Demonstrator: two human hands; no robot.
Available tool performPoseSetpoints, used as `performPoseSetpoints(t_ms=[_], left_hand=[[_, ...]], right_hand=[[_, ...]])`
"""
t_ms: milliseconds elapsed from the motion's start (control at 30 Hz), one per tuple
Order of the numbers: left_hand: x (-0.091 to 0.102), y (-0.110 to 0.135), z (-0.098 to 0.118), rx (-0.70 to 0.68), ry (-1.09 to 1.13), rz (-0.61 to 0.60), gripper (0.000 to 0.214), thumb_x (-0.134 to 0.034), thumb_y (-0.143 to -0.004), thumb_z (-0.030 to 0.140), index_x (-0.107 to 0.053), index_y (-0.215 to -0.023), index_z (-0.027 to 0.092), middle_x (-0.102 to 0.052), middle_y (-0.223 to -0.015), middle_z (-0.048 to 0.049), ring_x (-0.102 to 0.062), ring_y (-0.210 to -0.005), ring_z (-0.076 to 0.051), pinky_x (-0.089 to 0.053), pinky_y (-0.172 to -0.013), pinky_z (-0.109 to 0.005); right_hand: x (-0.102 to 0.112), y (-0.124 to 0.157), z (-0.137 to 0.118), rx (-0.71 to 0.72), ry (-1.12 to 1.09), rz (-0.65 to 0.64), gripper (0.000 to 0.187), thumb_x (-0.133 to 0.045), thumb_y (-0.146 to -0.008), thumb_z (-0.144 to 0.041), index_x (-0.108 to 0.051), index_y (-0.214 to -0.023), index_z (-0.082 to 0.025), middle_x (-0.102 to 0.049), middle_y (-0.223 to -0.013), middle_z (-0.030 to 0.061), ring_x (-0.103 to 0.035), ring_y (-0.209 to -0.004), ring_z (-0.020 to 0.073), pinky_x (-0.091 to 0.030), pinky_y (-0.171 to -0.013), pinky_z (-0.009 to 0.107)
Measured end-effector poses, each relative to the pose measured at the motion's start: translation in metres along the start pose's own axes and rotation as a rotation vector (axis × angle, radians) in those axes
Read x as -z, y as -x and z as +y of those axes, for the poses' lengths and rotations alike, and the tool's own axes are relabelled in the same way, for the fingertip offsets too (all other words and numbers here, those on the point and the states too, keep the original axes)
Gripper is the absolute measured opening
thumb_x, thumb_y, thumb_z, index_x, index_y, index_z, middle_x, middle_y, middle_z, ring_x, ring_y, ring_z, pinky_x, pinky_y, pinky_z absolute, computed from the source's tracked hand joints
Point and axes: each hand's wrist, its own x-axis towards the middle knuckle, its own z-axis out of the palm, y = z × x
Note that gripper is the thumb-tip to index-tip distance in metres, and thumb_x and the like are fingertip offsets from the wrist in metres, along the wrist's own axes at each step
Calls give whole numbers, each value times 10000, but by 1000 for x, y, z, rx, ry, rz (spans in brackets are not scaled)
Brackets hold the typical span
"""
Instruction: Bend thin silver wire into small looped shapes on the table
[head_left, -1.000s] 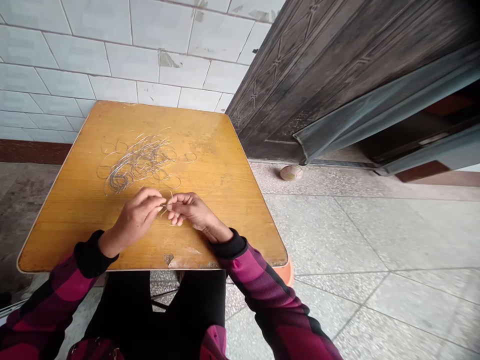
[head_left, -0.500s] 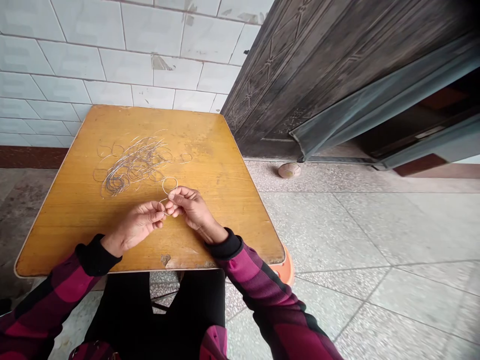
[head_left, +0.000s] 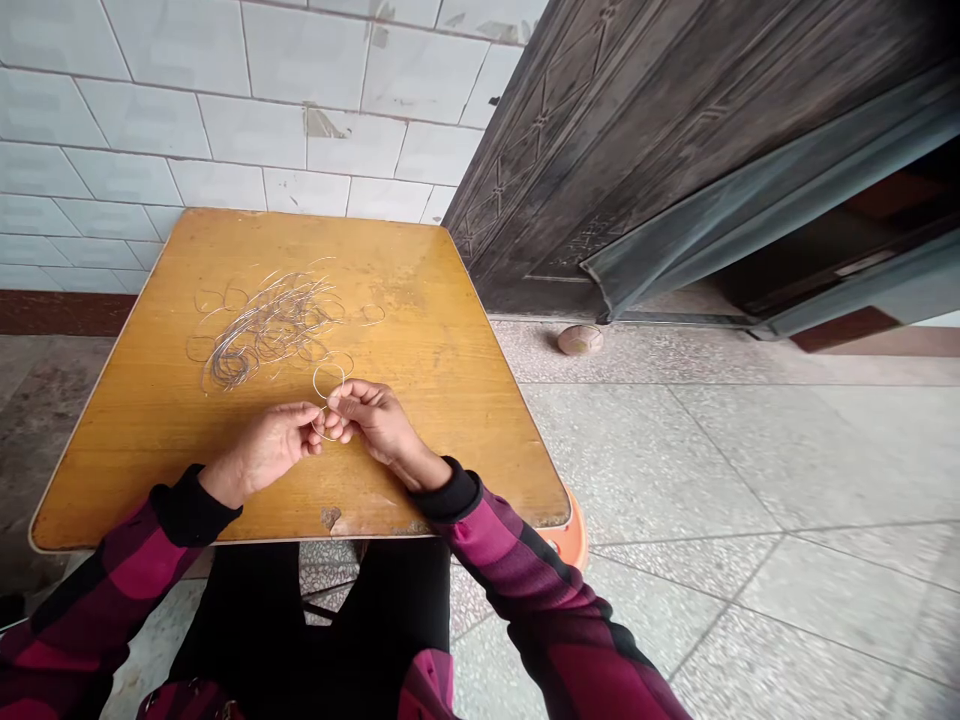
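Note:
Between my two hands is a thin, light-coloured wire (head_left: 316, 371) bent into two loops, one above my fingers and one below. My right hand (head_left: 375, 420) pinches it from the right, near where the loops meet. From the left, my left hand (head_left: 274, 445) closes thumb and fingertips on the lower loop. Part of the wire is hidden behind the fingers. Just beyond my hands, a tangled heap of loose wires (head_left: 240, 350), some straight and some curled, lies on the wooden table (head_left: 420, 390).
A white tiled wall (head_left: 300, 60) stands behind the table. To the right are a dark carved door (head_left: 540, 180), a grey curtain (head_left: 675, 255) and a round stone-like object (head_left: 580, 340) on the floor. An orange stool (head_left: 574, 535) shows by the table's near right corner.
Both hands have shifted slightly left and toward me with the wire. Its upper loop has moved the same way. The wire heap has not moved.

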Motion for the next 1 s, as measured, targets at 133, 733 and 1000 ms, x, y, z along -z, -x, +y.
performPoseSetpoints(t_ms=[133, 733, 1000], left_hand=[[2, -3, -2, -13, 6, -6, 218, -637, -776, 293, -561, -626, 154, -567, -797, -65, -533, -744, -154, -426, -631, -278], [5, -5, -6, -48, 31, 2, 221, -708, -750, 325, -598, -657, 157, -537, -713, -34, -551, -746, -159, -444, -659, -288], [8, -7, -3, -5, 52, -22, 211, -660, -766, 279, -578, -618, 152, -547, -708, -41, -529, -704, -145, -435, -661, -299]], right_hand=[[-1, 0, 1, 1, 18, 2, 256, -776, -662, -376, -632, -701, -167, -669, -574, -26, -596, -464, 70, -453, -409, 153], [-2, -1, 5, -52, -15, 5, 191, -750, -673, -310, -634, -699, -161, -666, -573, -29, -570, -439, 56, -420, -378, 134], [-2, -1, 5, -52, 2, -18, 197, -742, -689, -316, -621, -708, -161, -673, -596, -24, -589, -458, 64, -446, -400, 145]])
